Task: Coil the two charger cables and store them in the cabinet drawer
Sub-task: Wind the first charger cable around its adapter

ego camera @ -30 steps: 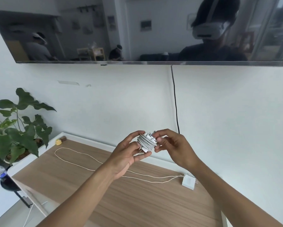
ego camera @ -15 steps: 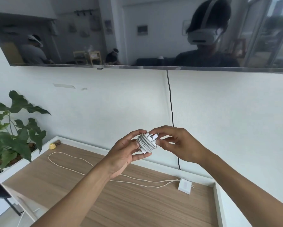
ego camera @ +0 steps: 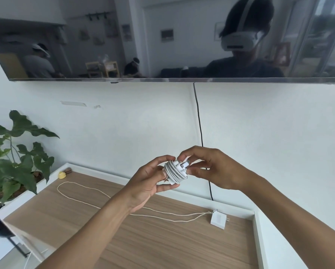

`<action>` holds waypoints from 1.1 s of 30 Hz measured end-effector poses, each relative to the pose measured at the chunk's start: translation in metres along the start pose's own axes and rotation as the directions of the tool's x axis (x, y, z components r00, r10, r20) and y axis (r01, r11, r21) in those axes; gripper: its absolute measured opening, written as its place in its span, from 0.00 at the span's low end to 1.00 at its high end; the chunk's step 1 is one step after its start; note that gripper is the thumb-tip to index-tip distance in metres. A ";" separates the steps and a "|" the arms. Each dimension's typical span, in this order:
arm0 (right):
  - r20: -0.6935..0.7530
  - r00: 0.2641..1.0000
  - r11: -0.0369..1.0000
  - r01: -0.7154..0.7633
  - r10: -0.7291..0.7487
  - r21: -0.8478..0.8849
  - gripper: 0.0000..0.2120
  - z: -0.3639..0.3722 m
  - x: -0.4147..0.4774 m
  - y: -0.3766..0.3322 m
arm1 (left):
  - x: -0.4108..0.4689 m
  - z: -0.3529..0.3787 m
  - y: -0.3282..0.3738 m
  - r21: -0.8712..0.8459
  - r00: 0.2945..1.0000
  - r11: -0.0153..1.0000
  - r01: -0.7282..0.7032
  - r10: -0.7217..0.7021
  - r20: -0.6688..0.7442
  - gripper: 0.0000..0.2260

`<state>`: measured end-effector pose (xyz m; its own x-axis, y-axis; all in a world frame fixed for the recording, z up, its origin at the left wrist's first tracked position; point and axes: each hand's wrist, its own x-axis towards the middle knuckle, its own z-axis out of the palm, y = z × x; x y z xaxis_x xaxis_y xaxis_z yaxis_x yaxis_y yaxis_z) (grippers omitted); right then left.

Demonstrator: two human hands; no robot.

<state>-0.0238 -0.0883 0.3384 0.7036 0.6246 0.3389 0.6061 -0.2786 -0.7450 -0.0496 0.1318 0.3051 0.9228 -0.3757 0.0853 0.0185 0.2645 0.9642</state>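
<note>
Head view: coiled white charger cable [ego camera: 175, 172] held up, left hand [ego camera: 149, 181] gripping from 8 o'clock, right hand [ego camera: 211, 169] pinching its connector [ego camera: 184, 165] from 3 o'clock. At 6 o'clock, beige charger cable [ego camera: 89, 187] lies uncoiled on desk [ego camera: 162, 239].

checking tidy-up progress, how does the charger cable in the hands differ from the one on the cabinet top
The held charger cable is wound into a tight bundle; the loose charger cable lies uncoiled in a long loop. The held one is up between the left hand and right hand; the loose one rests on the cabinet top. Held cord white, loose cord cream.
</note>
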 end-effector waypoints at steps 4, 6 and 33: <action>-0.196 0.980 0.997 0.052 -0.042 0.048 0.09 0.006 -0.003 0.002 | 0.004 0.008 0.000 -0.089 0.998 0.996 -0.030 0.025 -0.061 0.13; -0.336 0.939 0.995 0.091 -0.075 0.033 0.07 0.013 -0.003 0.004 | 0.008 0.015 0.000 -0.175 0.996 0.983 -0.047 0.033 -0.082 0.14; -0.428 0.881 0.976 -0.144 0.202 0.163 0.04 0.021 -0.015 0.013 | 0.012 0.030 -0.019 0.270 0.956 0.937 -0.223 0.264 -0.129 0.14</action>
<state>-0.0348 -0.0860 0.3116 0.9008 0.1821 0.3941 0.4297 -0.2436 -0.8695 -0.0499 0.0959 0.2953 0.9364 -0.1749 0.3041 -0.2920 0.0920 0.9520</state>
